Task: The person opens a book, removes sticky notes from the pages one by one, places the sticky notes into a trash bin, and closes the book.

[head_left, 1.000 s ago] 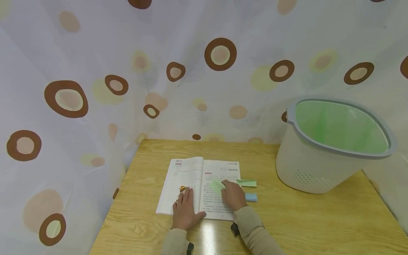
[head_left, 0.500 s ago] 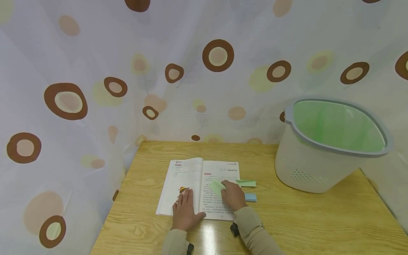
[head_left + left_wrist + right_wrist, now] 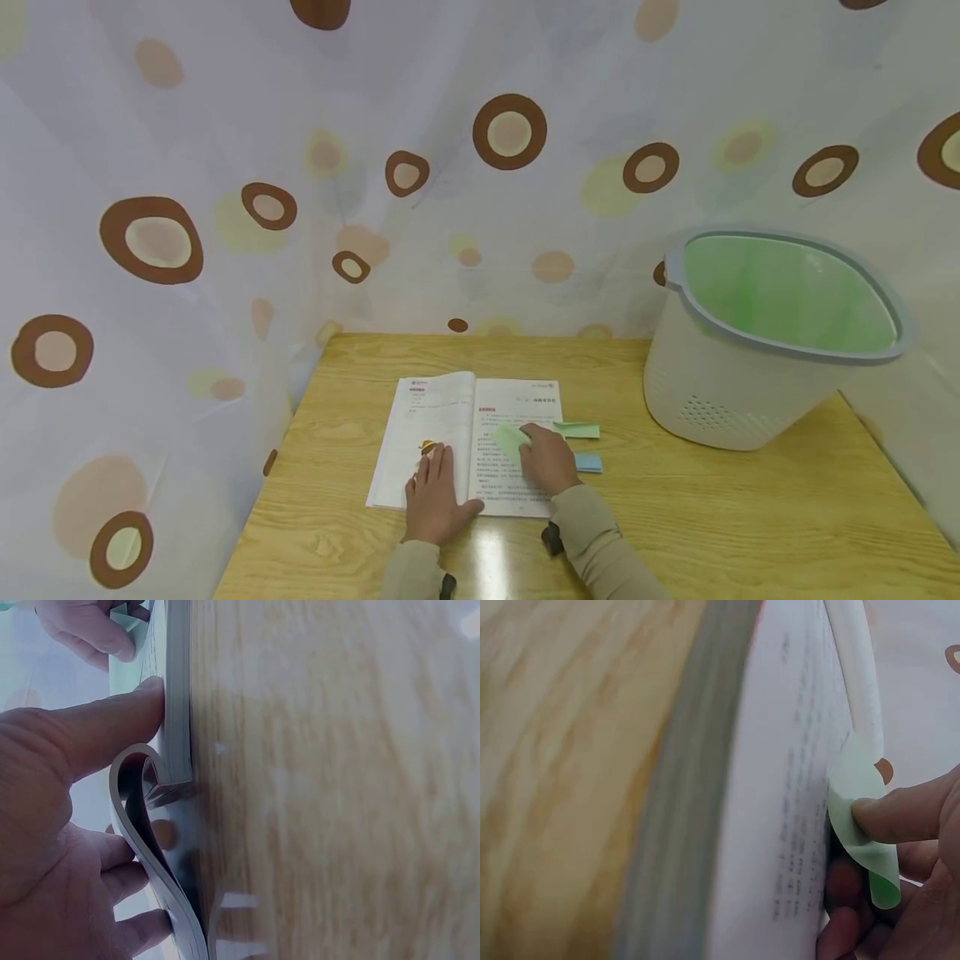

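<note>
Green sticky note (image 3: 508, 442): I see it pinched in the right hand (image 3: 551, 461), over the right-hand page (image 3: 510, 494) of the open book (image 3: 435, 410). It juts leftward, toward the left hand (image 3: 433, 503), which lies flat, thumb splayed, farther off. Curled; long axis I cannot tell.

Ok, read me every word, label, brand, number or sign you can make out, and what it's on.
Nothing can be read outright.
Right page: heading, red label and lines of print, too small or blurred.
Left page: another red label and a few lines, too small.
Green note and basket: no writing seen.
</note>
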Tool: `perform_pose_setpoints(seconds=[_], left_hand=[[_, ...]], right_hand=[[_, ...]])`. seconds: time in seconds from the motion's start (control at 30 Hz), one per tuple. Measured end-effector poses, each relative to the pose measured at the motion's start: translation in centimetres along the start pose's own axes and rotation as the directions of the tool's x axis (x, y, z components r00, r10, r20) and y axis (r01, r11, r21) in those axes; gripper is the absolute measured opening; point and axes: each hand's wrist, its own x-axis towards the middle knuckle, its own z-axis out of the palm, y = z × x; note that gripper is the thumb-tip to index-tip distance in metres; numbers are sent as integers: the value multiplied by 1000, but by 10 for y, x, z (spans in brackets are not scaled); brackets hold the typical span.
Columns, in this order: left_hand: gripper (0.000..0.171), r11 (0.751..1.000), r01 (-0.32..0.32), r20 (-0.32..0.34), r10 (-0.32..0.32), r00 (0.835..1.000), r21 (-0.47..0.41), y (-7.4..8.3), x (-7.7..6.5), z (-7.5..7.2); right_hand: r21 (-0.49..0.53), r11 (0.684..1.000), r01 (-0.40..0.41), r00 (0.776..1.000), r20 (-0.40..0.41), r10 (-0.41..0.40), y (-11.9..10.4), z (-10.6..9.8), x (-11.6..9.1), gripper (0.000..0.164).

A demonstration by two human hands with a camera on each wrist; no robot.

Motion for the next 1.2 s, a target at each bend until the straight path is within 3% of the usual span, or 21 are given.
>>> perform_pose_setpoints(seconds=[0.13, 0.23, 0.4, 0.5, 0.57, 0.67, 0.77, 0.83, 1.03, 1.2], left_hand=[[99, 1000, -2, 0, 2, 1000, 0, -1, 0, 2], [99, 1000, 3, 5, -3, 1000, 12, -1, -1, 3], [99, 1000, -1, 3, 1, 1000, 0, 0, -1, 1], [99, 1000, -4, 3, 4, 1000, -3, 0, -1, 1], [99, 1000, -3, 3, 3, 1000, -4, 0, -1, 1], [99, 1000, -2, 4, 2, 1000, -5, 0, -1, 2], [99, 1000, -3, -2, 3, 1000, -8, -1, 0, 2], [99, 1000, 0, -5, 0, 1000, -7, -2, 0, 4], [100, 1000, 7, 0, -7, 1000, 0, -4, 0, 6], [100, 1000, 3, 1, -4, 1000, 2, -3, 0, 4]], right_hand=[[79, 997, -8, 1000, 12, 8, -1, -7, -1, 33], [176, 984, 31, 999, -22, -28, -13, -24, -4, 35], [290, 943, 161, 981, -151, -121, -42, -77, -5, 36], [317, 922, 223, 954, -267, -139, -52, -116, -9, 34], [306, 911, 276, 918, -365, -155, -54, -142, -13, 30], [254, 875, 412, 803, -554, -217, -50, -183, -18, 26], [209, 852, 481, 684, -698, -214, -42, -224, -20, 25], [214, 857, 468, 632, -759, -155, -34, -251, -20, 25], [295, 920, 257, 582, -807, 96, 3, -312, -23, 23], [301, 954, -3, 558, -791, 252, 24, -332, -23, 33]])
